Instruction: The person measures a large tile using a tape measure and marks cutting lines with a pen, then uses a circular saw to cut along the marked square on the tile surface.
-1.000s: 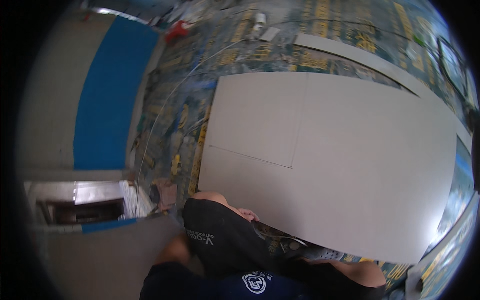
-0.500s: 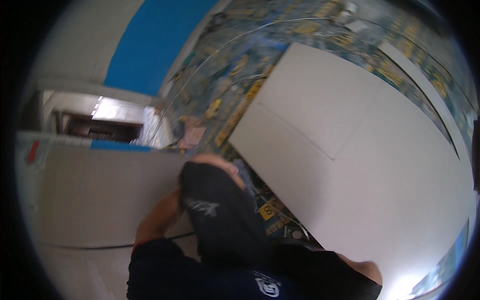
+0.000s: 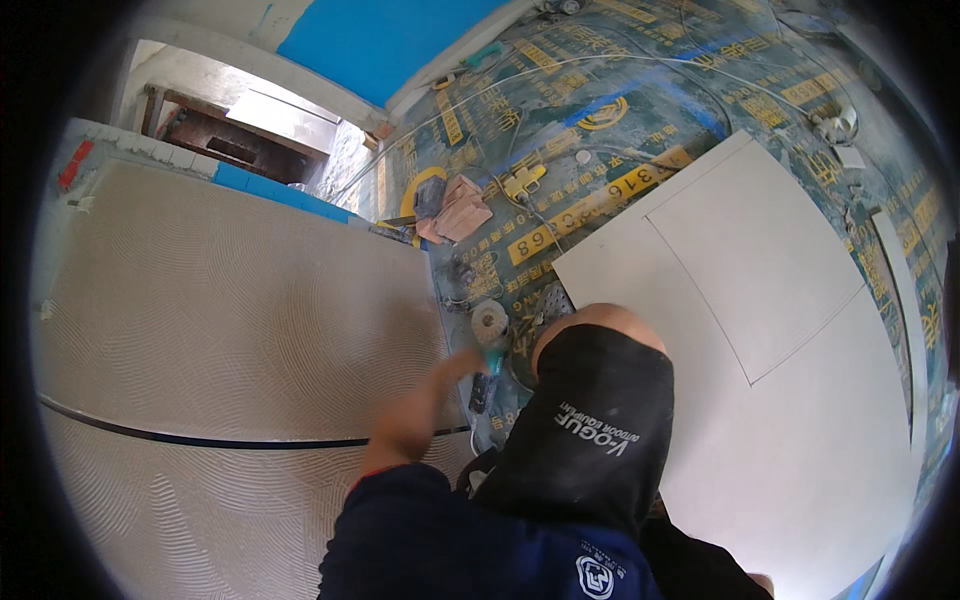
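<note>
My left hand, blurred, reaches down to a teal-and-black angle grinder with a pale disc at its head; whether the fingers grip it cannot be made out. My right hand is out of sight. My bent leg in black shorts rises beside the grinder. To the right lies a large white panel with pencil lines marked on it. On my left, two large surfaces carry combed grey adhesive, divided by a dark seam.
Green printed floor covering holds pinkish cloth, a yellow tool, cables and small items. A narrow white strip lies beyond the panel. A blue-painted wall band and an opening are at upper left.
My view has swung leftward, bringing the adhesive-covered surfaces and grinder into sight. My left arm has moved from behind my knee toward the grinder.
</note>
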A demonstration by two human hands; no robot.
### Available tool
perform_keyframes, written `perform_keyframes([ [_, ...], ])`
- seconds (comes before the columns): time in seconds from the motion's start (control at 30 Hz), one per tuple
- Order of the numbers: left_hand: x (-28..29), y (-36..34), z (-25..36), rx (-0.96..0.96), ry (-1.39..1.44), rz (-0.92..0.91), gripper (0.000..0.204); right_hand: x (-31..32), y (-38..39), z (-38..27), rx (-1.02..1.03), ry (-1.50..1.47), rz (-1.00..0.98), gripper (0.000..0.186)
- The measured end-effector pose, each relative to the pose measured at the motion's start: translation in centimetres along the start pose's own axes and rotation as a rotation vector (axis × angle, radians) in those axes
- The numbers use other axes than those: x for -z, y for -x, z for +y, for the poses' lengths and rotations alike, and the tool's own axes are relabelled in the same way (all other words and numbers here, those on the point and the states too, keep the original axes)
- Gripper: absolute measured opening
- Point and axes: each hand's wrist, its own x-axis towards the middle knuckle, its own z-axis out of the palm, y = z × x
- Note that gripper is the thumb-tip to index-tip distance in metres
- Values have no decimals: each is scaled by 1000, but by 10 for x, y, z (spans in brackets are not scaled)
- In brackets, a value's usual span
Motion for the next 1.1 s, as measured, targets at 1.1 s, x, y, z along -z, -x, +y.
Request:
perform_keyframes([
  [1.1, 111, 11, 91, -720, 57, -815, 33, 263, 53, -222, -210, -865, 507, 11],
])
